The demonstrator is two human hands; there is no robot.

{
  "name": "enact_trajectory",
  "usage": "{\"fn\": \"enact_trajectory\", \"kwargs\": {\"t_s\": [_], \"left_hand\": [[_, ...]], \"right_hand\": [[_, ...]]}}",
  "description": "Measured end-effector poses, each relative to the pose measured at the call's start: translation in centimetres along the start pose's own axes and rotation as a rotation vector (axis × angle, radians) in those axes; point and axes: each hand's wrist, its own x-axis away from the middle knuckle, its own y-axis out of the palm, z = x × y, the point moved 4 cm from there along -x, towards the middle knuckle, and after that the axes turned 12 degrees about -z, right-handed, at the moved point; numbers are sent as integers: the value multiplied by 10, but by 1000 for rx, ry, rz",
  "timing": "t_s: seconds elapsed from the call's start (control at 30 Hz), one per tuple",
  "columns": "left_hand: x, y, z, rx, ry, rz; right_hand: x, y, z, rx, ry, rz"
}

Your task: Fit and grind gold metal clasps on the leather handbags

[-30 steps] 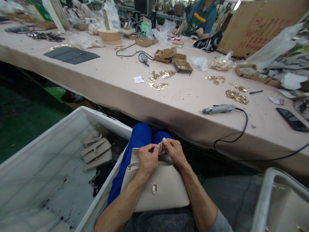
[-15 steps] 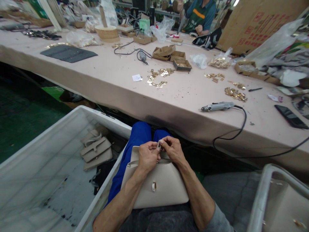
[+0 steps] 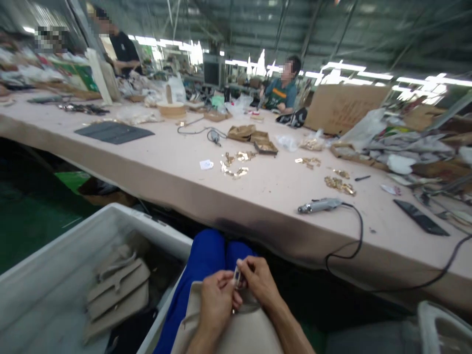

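Observation:
A beige handbag (image 3: 254, 334) rests on my lap, its lower part cut off by the bottom edge of the view. Above its opening, both hands pinch a small rectangular metal plate (image 3: 236, 275), pale-edged with a dark middle. My left hand (image 3: 217, 300) is closed, fingers curled at the plate's left side and over the bag's edge. From the right, my right hand (image 3: 260, 280) grips the plate's upper end between thumb and forefinger. Whether the plate is fixed to the bag's flap is hidden by the fingers.
A white bin (image 3: 121, 216) at left holds beige bags (image 3: 121, 295). On the table (image 3: 177, 172) lie gold metal pieces (image 3: 339, 186), an electric screwdriver (image 3: 320, 205) with a cord, a phone (image 3: 420, 217) and small boxes (image 3: 266, 147). A co-worker (image 3: 282, 91) is across the table.
My view has tilted upward, so the table, hands and bag appear lower and more of the room shows. Both hands keep their pinch on the small plate.

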Motion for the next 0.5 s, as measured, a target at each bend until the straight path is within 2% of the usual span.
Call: {"fn": "enact_trajectory", "kwargs": {"t_s": [0.03, 0.17, 0.3, 0.4, 0.5], "left_hand": [[-3, -1, -4, 1, -9, -17], [-15, -9, -13, 33, 45, 41], [-21, -14, -15, 99, 43, 53], [-25, -18, -18, 134, 26, 60], [-26, -21, -21, 149, 10, 69]], "right_hand": [[-3, 1, 2, 57, -9, 16], [-20, 3, 8, 245, -44, 126], [-31, 9, 2, 246, 19, 71], [-39, 4, -24, 340, 10, 27], [-57, -19, -76, 447, -157, 139]]}}
